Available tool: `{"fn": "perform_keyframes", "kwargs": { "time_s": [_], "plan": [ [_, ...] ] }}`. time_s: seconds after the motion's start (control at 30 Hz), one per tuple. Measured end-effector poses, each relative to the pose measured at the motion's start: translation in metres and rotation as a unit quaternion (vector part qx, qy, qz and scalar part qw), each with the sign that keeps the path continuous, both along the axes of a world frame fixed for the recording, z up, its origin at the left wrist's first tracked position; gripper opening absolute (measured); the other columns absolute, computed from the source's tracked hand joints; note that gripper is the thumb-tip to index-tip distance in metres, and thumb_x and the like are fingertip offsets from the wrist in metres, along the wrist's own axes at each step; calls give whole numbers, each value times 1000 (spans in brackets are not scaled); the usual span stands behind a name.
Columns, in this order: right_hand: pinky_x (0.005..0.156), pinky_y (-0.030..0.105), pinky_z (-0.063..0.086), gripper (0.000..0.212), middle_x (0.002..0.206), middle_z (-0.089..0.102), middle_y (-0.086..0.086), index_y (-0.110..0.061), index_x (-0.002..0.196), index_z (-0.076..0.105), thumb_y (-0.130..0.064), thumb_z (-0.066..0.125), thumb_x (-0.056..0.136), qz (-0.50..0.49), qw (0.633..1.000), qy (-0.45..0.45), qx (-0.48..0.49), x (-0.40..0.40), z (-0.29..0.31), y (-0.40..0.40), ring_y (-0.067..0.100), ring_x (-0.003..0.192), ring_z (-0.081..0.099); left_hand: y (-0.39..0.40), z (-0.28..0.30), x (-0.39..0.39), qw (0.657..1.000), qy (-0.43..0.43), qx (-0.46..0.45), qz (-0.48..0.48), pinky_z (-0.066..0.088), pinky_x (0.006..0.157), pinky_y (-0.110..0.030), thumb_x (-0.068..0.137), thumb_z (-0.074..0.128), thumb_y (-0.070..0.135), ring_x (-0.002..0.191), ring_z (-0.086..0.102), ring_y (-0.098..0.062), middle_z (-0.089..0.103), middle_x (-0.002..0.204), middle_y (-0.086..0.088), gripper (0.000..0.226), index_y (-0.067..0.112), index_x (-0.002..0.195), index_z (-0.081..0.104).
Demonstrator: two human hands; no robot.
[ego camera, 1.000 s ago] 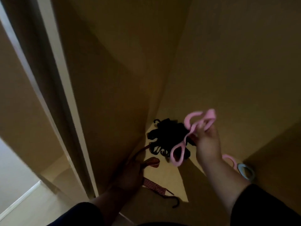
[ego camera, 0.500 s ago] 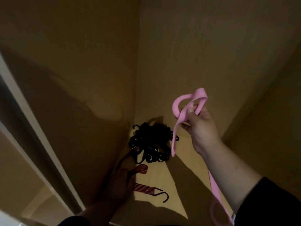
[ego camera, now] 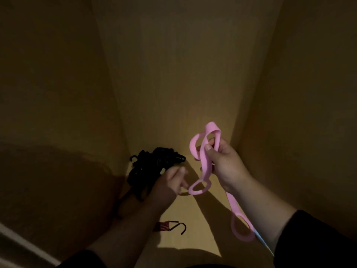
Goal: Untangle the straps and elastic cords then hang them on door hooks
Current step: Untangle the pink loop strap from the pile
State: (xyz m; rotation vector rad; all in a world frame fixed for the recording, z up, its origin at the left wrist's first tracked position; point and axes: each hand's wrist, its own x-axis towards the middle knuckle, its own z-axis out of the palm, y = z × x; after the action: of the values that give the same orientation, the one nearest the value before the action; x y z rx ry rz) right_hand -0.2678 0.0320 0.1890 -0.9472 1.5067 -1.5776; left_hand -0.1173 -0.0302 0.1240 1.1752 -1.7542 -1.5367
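My right hand (ego camera: 225, 163) is raised and pinches a pink elastic strap (ego camera: 205, 163) that is looped and twisted above the fingers. One looped end hangs at mid-height, the other end dangles low by my right forearm. My left hand (ego camera: 171, 183) is just left of the hanging loop with its fingers curled; it holds nothing that I can see. Behind the left hand a tangle of black cords with hooks (ego camera: 152, 167) lies in the corner. A red striped cord with a metal hook (ego camera: 171, 227) lies on the floor below my left forearm.
Tan walls (ego camera: 173, 64) close in on the left, the back and the right, and they meet at the dim corner. A lit patch of floor (ego camera: 193, 229) lies between my arms. A pale door-frame edge (ego camera: 25, 246) crosses the lower left.
My left hand has come up from the floor, off the red cord, to beside the pink strap's hanging loop. The right hand has kept its hold on the strap.
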Motion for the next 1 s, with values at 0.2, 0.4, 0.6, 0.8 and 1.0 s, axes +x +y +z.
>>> {"fn": "perform_keyframes", "kwargs": {
  "time_s": [0.2, 0.4, 0.6, 0.8, 1.0],
  "plan": [
    [50, 31, 48, 14, 86, 67, 12, -13, 104, 60, -10, 48, 101, -12, 1000, -19, -15, -22, 1, 31, 22, 68, 64, -7, 38, -58, 952, 183, 195, -152, 21, 41, -19, 98, 50, 36, 31, 29, -10, 54, 58, -10, 29, 10, 105, 61],
    [48, 27, 31, 17, 69, 60, 0, -26, 108, 62, -18, 49, 100, -35, 996, 0, 77, -52, -13, 69, 12, 53, 48, -2, 25, -106, 929, 148, 272, -201, 24, 40, -20, 95, 40, 18, 36, 34, -11, 64, 61, -7, 25, 15, 104, 64],
    [41, 22, 35, 41, 68, 53, 11, 0, 105, 68, -35, 49, 98, -94, 976, -133, 143, -77, -21, 88, 15, 50, 49, -11, 26, -154, 922, 106, 307, -209, 38, 54, -28, 94, 39, 40, 56, 57, -23, 70, 82, -16, 39, 11, 105, 63],
    [34, 17, 40, 37, 60, 64, 7, -6, 100, 70, -32, 45, 102, -97, 969, -207, 95, -90, -33, 91, 10, 38, 57, -42, 23, -206, 941, 81, 247, -215, 51, 51, -26, 92, 60, 23, 64, 65, -19, 71, 81, -12, 27, 2, 110, 63],
    [41, 19, 32, 59, 81, 60, 10, -4, 117, 65, -55, 43, 97, 12, 905, -406, 126, -87, -81, 76, 13, 56, 51, -92, 4, -233, 983, 83, 125, -104, 47, 48, -25, 96, 56, 11, 66, 62, -21, 70, 97, -10, 21, 16, 116, 53]
  ]
}}
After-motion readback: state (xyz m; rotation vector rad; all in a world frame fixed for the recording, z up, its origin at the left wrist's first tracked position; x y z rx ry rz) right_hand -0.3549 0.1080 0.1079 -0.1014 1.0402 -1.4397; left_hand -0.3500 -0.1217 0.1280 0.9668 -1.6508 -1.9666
